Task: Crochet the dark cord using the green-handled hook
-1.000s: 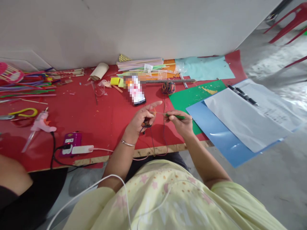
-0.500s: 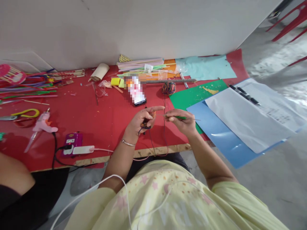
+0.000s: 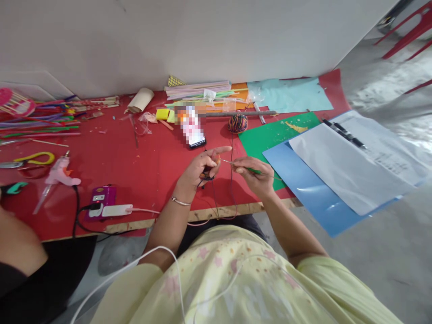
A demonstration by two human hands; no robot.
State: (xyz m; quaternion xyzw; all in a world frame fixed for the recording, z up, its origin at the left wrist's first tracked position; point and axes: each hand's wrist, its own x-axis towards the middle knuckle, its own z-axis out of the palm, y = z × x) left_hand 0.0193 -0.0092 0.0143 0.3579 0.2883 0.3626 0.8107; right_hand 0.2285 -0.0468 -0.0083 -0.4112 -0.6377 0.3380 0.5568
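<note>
My left hand [image 3: 203, 166] is closed on a small piece of dark yarn work, with its index finger stretched toward the right. My right hand [image 3: 254, 174] grips a thin metal hook with a green handle [image 3: 254, 171], its tip pointing left at the yarn work. A dark strand [image 3: 231, 146] runs down from a multicoloured yarn ball [image 3: 237, 123] and hangs between my hands past the table's front edge. Just beyond my left hand lies a lit phone [image 3: 197, 143], its screen partly blurred out.
On the red table [image 3: 118, 157] are a pink glue gun [image 3: 62, 173], yellow-handled scissors [image 3: 37, 159], a purple power socket [image 3: 101, 198], pipe cleaners and a green sheet [image 3: 258, 144]. Papers lie on a blue folder [image 3: 310, 193]. Another person's arm [image 3: 20, 243] is at left.
My right hand has tilted slightly, with the hook's tip now nearer my left fingers and its back end lower. At the far left, the other person's arm moved, and more of a teal object shows.
</note>
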